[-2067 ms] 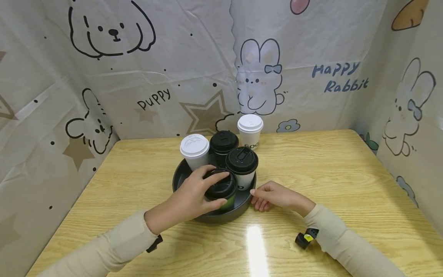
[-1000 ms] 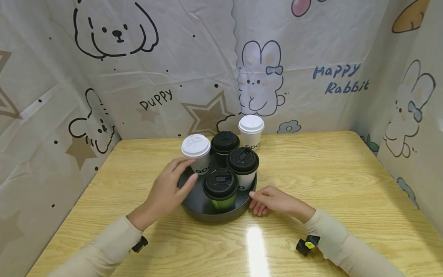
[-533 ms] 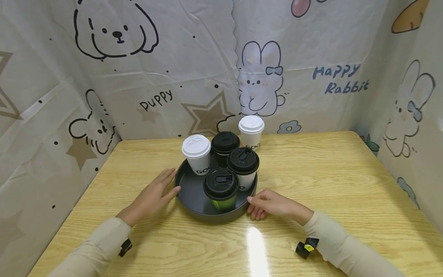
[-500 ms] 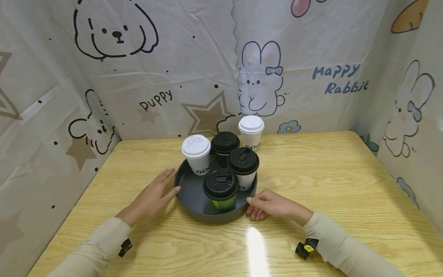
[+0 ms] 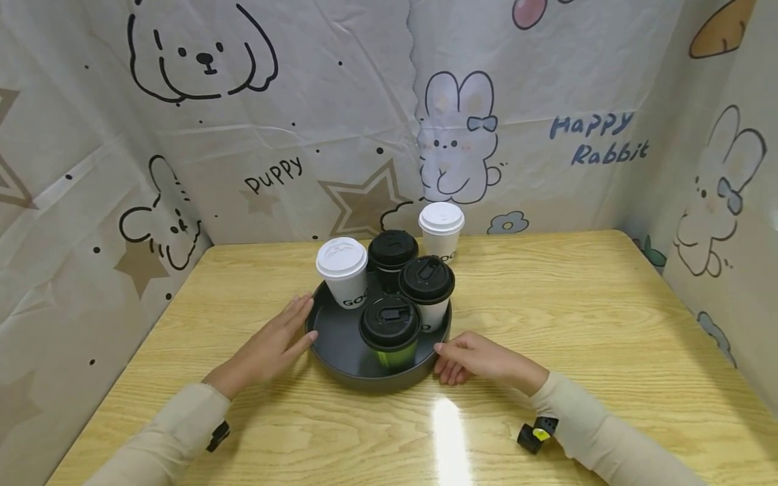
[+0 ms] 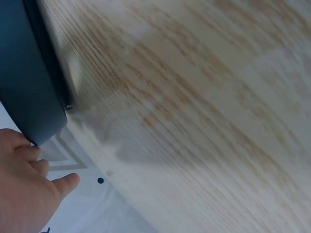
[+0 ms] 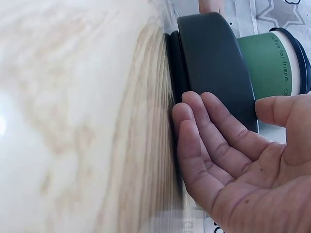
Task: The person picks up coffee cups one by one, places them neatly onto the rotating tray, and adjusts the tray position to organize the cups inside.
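A round dark grey turntable tray stands on the table. On it are a white-lidded cup, a black-lidded cup at the back, another black-lidded white cup at right, and a green cup with black lid in front. My left hand lies against the tray's left side, its fingers straight along the outer wall and the thumb extended at the rim. At the front right my right hand holds the tray edge: in the right wrist view its thumb touches the rim, bent fingers against the wall.
Behind the tray, a white-lidded cup stands at the table's back edge, partly covered by the cups in front. A printed cloth walls in the wooden table at the back and both sides.
My left hand let go of the green cup's lid, passed the white-lidded cup and came to the tray's left side. The tray has turned slightly, front cup rightwards, back cups leftwards.
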The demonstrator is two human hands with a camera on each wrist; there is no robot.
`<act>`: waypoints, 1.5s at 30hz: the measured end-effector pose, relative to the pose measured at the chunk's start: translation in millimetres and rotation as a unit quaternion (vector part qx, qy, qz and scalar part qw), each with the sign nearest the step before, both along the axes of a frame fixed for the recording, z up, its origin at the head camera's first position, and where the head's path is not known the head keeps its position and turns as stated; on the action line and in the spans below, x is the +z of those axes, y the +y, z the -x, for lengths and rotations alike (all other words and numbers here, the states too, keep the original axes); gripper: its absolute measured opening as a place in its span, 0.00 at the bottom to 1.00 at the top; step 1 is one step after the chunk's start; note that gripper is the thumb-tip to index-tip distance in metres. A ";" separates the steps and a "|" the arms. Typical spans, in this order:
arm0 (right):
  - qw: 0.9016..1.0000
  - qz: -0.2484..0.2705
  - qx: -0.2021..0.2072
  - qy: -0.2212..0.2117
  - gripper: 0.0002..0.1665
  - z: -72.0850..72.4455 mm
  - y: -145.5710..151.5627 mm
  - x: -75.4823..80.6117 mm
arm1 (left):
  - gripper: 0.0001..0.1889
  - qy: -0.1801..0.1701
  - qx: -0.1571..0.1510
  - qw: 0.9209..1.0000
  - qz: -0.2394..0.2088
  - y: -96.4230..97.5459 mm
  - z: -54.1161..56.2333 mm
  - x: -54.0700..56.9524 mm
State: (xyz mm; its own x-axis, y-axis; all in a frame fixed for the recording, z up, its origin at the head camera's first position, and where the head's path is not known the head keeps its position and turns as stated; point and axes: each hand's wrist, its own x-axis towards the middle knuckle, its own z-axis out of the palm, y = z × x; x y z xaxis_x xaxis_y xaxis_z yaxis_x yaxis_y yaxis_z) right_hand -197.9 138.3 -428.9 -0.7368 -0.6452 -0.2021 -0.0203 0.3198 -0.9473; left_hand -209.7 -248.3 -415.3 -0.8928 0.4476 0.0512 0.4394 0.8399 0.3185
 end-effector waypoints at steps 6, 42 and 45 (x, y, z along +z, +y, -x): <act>1.000 -0.009 -0.015 0.001 0.28 8.7 6.3 0.9 | 0.35 0.033 -0.031 0.999 0.022 -2.1 -6.2 -0.2; 0.999 -0.011 0.029 0.036 0.25 -12.6 -16.9 3.5 | 0.34 0.079 -0.044 0.994 0.061 -19.2 -6.3 -5.9; 0.999 -0.004 0.016 0.030 0.26 -13.5 -19.3 2.3 | 0.34 0.078 -0.044 0.994 0.056 -18.8 -6.0 -5.9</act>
